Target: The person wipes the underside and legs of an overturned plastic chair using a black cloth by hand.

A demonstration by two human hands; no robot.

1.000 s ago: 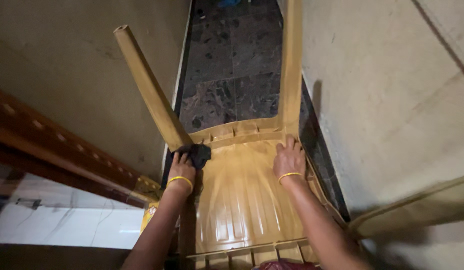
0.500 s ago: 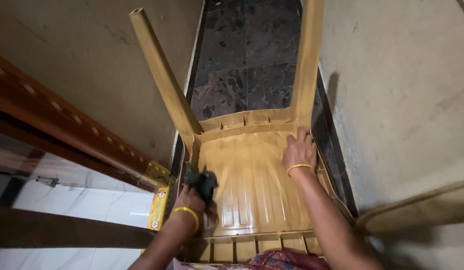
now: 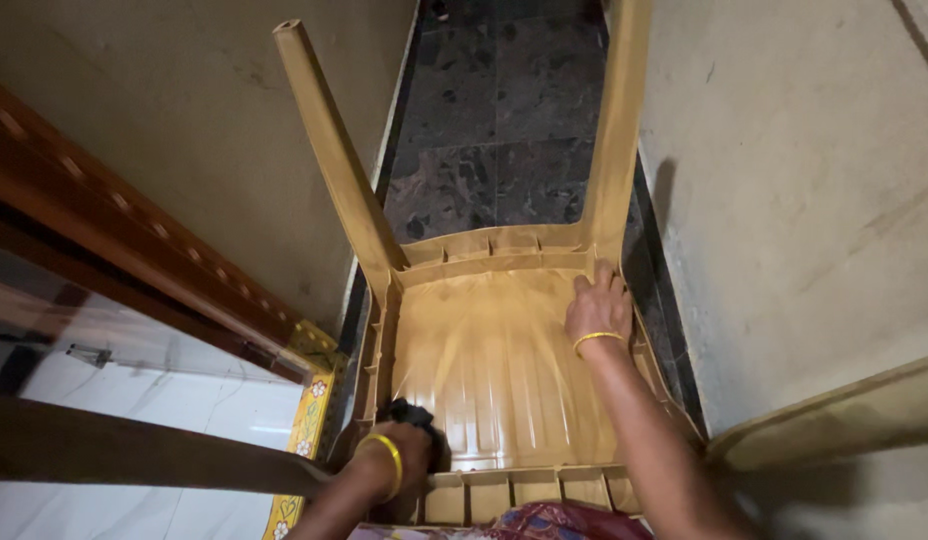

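Tan upturned chair [image 3: 494,360] fills narrow passage floor [image 3: 504,130].

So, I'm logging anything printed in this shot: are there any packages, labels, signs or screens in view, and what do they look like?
None in view: no package, label, sign or screen.
Nearest thing: a narrow yellow strip with small flower patterns, left of the upturned tan plastic chair, by the wooden frame.

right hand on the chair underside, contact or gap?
Touching. The head view shows the right hand lying flat on the underside of the tan plastic chair, fingers against the ribbed edge near the leg, with no gap visible.
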